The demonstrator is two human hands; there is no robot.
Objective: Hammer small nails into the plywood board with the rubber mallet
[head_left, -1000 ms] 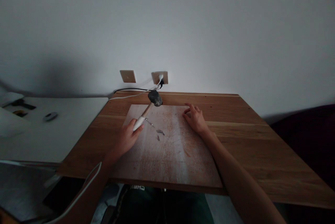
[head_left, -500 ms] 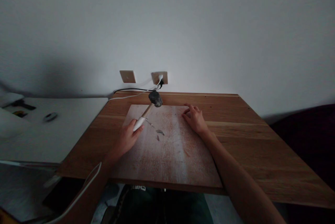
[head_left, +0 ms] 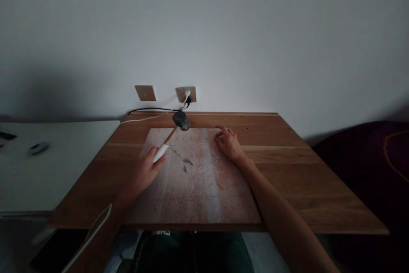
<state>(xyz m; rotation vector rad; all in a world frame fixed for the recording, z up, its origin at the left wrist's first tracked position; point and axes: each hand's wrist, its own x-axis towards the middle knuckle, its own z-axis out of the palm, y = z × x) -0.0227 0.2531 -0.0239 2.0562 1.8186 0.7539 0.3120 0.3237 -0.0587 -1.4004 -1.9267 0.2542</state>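
Observation:
My left hand is closed round the pale grip of a hammer; its dark head is raised over the far left corner of a worn wooden board. The board lies on a brown wooden table. A few small metal nails lie on the board just right of my left hand. Near the board's far right corner my right hand rests with its fingers loosely curled and spread, holding nothing.
A wall socket with a white plug and a switch plate sit on the wall behind the table, with black and white cables trailing left. A white surface with small objects adjoins on the left. A dark seat stands right.
The whole view has shifted a little to the left as my head turned right. Both hands and the hammer keep the same pose over the board.

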